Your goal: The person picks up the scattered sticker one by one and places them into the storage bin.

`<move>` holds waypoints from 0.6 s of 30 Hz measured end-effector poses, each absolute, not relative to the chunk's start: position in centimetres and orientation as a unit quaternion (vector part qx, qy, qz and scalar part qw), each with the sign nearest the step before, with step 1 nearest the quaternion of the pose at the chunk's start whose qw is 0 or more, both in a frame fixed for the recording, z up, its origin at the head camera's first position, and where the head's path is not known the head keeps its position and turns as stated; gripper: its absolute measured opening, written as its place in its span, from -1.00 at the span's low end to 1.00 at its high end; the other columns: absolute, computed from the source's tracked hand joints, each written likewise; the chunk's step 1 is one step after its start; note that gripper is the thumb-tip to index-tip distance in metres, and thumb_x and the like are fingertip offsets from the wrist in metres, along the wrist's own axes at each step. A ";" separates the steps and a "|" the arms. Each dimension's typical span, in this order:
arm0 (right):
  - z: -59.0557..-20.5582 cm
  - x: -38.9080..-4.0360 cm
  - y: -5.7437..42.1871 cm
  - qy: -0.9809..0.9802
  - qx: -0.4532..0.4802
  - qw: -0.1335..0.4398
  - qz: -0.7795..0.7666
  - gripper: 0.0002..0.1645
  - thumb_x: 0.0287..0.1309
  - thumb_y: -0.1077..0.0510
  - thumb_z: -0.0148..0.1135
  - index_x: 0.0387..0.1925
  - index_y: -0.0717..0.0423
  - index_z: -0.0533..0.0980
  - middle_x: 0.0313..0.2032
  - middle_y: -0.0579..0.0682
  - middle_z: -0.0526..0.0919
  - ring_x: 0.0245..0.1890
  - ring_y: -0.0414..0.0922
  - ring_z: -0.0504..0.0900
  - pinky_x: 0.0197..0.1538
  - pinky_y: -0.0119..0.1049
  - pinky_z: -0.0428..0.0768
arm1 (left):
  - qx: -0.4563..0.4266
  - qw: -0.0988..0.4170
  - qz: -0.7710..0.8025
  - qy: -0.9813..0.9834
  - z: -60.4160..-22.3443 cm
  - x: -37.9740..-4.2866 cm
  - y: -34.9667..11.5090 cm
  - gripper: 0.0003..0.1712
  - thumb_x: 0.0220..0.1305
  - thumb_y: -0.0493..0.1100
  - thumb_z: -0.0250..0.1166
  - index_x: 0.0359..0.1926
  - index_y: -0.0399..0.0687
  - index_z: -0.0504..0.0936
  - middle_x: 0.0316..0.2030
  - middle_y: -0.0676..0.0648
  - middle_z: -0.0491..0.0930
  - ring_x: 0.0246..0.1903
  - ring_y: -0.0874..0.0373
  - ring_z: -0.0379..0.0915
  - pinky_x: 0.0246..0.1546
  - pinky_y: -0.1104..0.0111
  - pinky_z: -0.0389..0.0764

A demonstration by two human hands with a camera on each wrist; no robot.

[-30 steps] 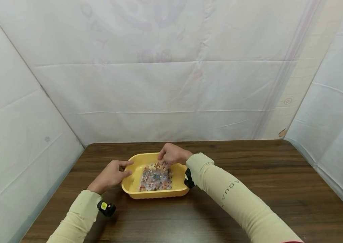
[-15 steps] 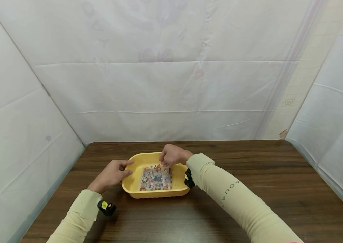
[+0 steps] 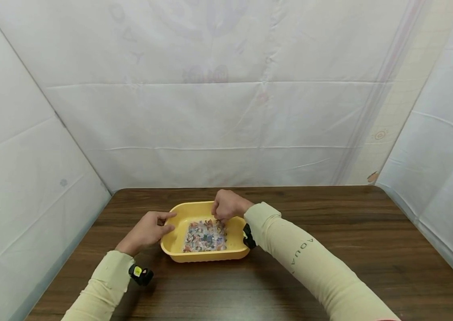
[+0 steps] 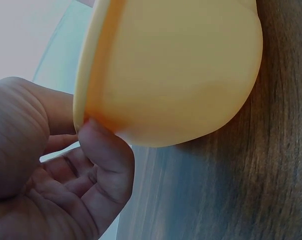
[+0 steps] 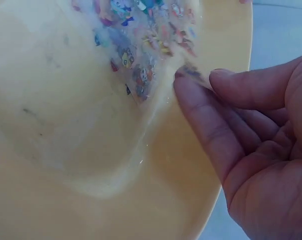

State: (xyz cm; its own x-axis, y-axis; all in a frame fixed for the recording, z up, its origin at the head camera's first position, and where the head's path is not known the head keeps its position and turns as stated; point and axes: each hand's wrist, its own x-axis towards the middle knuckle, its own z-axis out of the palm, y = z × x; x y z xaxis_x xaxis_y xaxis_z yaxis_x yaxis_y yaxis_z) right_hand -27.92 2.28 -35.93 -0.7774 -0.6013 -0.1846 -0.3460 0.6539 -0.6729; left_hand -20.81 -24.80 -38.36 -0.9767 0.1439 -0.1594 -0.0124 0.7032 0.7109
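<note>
A yellow plastic basin (image 3: 210,257) stands on the table, and in it lies a clear sheet (image 3: 204,237) printed with small colourful cartoon figures, like a sticker sheet. At the basin's left end my left hand (image 3: 146,231) grips the rim. The left wrist view shows the thumb of that hand (image 4: 60,187) against the basin's wall (image 4: 186,65). My right hand (image 3: 229,206) reaches over the far right side of the basin. Between thumb and forefinger, in the right wrist view, this hand (image 5: 256,145) pinches a corner of the printed sheet (image 5: 125,55).
The dark wooden table (image 3: 350,249) extends around the basin on all sides. White sheeting (image 3: 226,125) hangs behind the table and along both sides. A black wrist camera (image 3: 140,275) sits on the left wrist, close to the basin's near left side.
The right hand has barely shifted; the far right part of the sheet beneath it has sunk lower in the basin. The left hand keeps its place on the rim.
</note>
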 end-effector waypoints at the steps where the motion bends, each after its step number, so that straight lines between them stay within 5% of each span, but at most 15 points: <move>1: -36.0 -28.0 2.1 0.892 -0.270 0.189 -0.308 -0.72 0.34 0.44 0.18 -0.09 0.30 0.78 -0.03 0.20 0.81 -0.26 0.03 0.82 -0.27 -0.31 0.68 | 0.035 0.102 0.383 0.917 -38.4 -20.8 -24.8 -0.46 0.48 -0.28 0.26 0.43 -0.26 0.49 0.16 -0.37 0.59 -0.27 0.04 0.53 -0.40 0.33 0.61; 5: -36.2 -28.0 1.7 0.906 -0.273 0.171 -0.274 -0.71 0.32 0.43 0.19 -0.16 0.22 0.81 -0.12 0.14 0.84 -0.39 -0.07 0.78 -0.35 -0.35 0.64 | 0.036 0.102 0.383 0.917 -38.4 -20.8 -24.8 -0.45 0.48 -0.28 0.26 0.43 -0.26 0.49 0.10 -0.33 0.62 -0.27 0.03 0.53 -0.40 0.33 0.60; 11: -36.0 -27.9 1.7 0.913 -0.288 0.163 -0.238 -0.68 0.34 0.41 0.17 -0.24 0.18 0.83 -0.13 0.10 0.85 -0.39 -0.14 0.77 -0.22 -0.28 0.73 | 0.040 0.106 0.387 0.915 -38.4 -20.8 -24.8 -0.45 0.48 -0.27 0.26 0.44 -0.25 0.49 0.16 -0.35 0.59 -0.27 0.03 0.53 -0.39 0.32 0.61; 18: -36.2 -28.2 1.8 0.913 -0.290 0.171 -0.231 -0.70 0.36 0.39 0.18 -0.26 0.19 0.82 -0.16 0.10 0.84 -0.47 -0.20 0.67 -0.36 -0.36 0.61 | 0.050 0.102 0.387 0.915 -38.5 -20.8 -25.1 -0.45 0.49 -0.28 0.25 0.43 -0.28 0.48 0.25 -0.41 0.55 -0.25 0.05 0.53 -0.38 0.35 0.61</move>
